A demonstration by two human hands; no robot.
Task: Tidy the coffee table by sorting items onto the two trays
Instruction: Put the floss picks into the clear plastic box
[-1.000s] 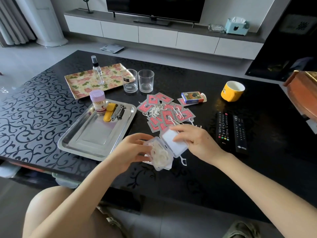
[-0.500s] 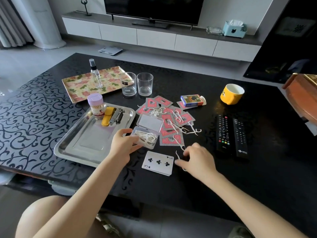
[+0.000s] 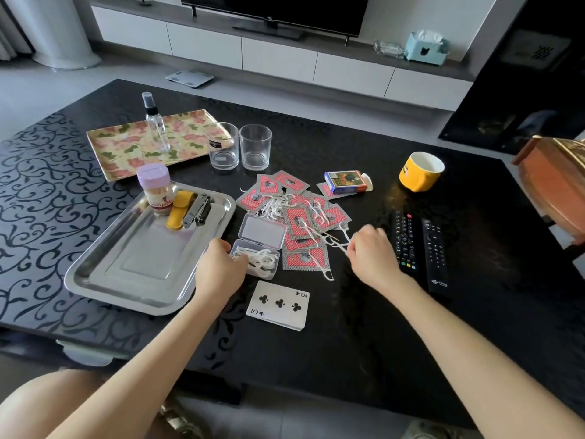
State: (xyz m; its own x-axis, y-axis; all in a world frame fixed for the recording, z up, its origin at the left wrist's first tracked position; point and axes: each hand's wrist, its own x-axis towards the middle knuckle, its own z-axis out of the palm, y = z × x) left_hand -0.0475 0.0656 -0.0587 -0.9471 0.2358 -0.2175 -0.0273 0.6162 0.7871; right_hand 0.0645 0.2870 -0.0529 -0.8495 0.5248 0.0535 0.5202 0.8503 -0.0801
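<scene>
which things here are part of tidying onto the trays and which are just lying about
Part of the job:
left hand holding the floss box
right hand pinching floss picks
playing cards, card box
glasses, mug, remotes
steel tray, floral tray

Just lying about, off the table:
TV
tissue box
floor scale

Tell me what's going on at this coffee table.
A person is gathering floss picks scattered over the playing cards. The left hand holds the open clear box, part filled with picks, beside the steel tray. The right hand appears to pinch a floss pick lying on the red-backed cards. The yellow mug and the remotes sit on the table, off both trays.
</scene>
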